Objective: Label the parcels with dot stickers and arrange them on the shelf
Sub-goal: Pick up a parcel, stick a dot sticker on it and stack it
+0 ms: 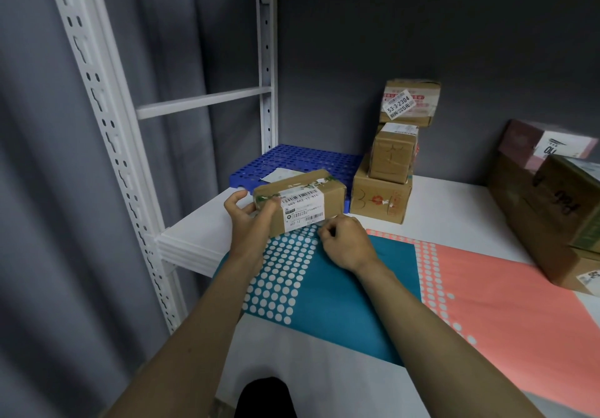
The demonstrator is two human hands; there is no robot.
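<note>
We can't tell what the right hand [344, 242] pinches; its fingertips hide it. Left hand [246, 214] covers the parcel [302, 203] end. Label print too small. Boxes [558, 210] far right cut off.

Left hand [246, 213] grips parcel [300, 201]; right hand [344, 242] seemingly pinching.

Both bare forearms reach from the near edge toward the far centre of the scene. The left hand [248, 214] grips, thumb raised and fingers curled. The right hand [345, 244] sits just right of it, knuckles up, fingertips [324, 232] pinched together.
</note>
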